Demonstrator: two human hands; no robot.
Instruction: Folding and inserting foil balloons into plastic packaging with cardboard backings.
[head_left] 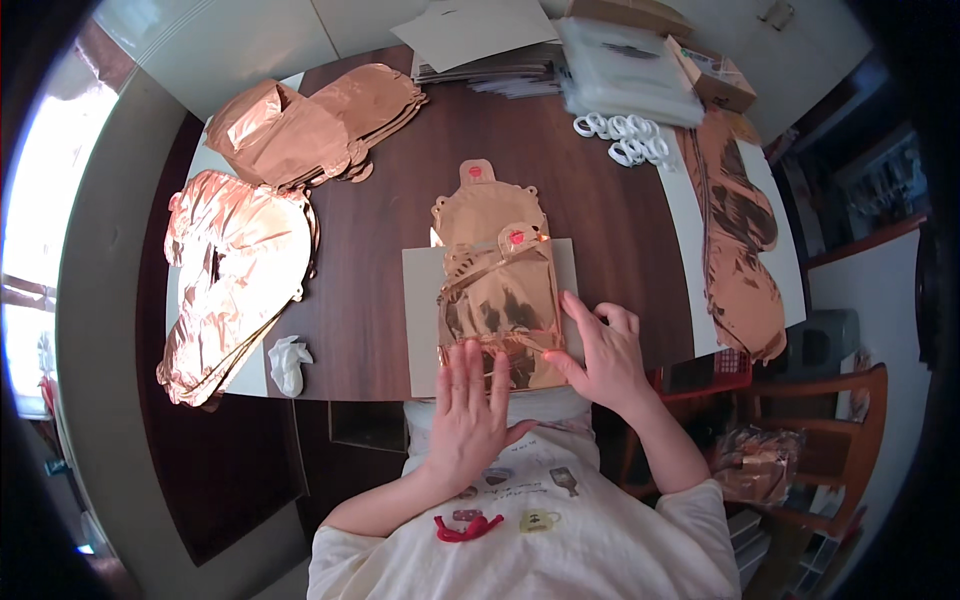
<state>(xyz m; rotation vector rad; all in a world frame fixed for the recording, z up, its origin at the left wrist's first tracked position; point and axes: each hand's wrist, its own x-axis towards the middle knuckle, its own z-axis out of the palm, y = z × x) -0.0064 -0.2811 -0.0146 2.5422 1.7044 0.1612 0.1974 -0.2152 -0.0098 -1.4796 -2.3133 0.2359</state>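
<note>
In front of me a rose-gold foil balloon (500,305), flat and folded over on itself, lies on a grey card (422,330). Its far end, with a tab bearing a red mark, reaches past the card's far edge; a second such tab lies on the folded part. My left hand (470,405) rests palm down on the near end of the foil, fingers stretched out. At the foil's right edge is my right hand (605,350), fingers apart, thumb and forefinger against the foil and card.
Stacks of flat foil balloons (240,250) lie left and far left, more foil balloons (735,240) at right. Farther back are cards (480,35), clear plastic bags (630,75), white ribbon rolls (630,138) and a small box (715,75). A crumpled tissue (289,365) sits near the front edge.
</note>
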